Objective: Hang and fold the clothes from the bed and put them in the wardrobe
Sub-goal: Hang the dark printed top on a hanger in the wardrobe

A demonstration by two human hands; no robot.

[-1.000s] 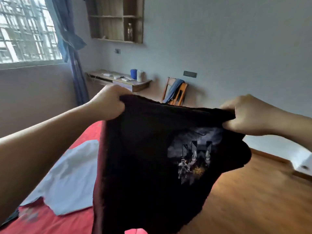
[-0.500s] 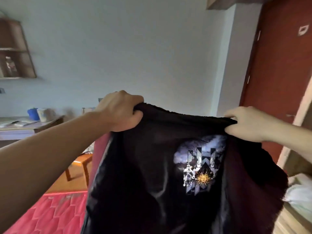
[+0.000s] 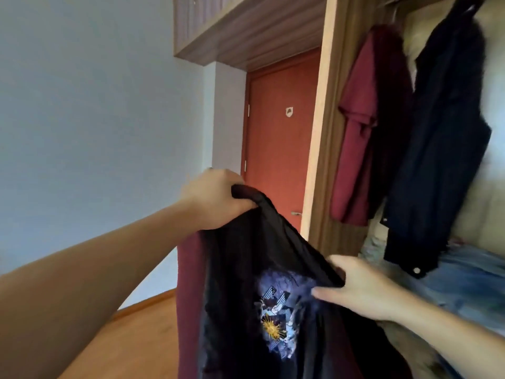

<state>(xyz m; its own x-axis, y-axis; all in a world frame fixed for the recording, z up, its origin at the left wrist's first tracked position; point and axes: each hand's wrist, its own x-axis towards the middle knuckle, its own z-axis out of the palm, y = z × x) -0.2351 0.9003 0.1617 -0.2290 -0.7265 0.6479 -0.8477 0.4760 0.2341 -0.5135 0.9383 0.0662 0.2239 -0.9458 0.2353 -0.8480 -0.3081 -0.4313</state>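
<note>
The left hand (image 3: 216, 199), raised, clenches the top edge of a black printed T-shirt (image 3: 246, 296) that slopes down to the lower right hand (image 3: 360, 291) pinching its other corner, with a maroon shirt (image 3: 360, 138) and dark jacket (image 3: 442, 138) hanging in the wooden wardrobe (image 3: 322, 132) above the right hand.

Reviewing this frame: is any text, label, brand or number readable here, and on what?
No readable text in this frame.
Black shirt, gripped by the left hand and the right hand: a printed graphic with a yellow sun, no legible words.
Red door: a small pale sticker, too small and blurred to read.
</note>
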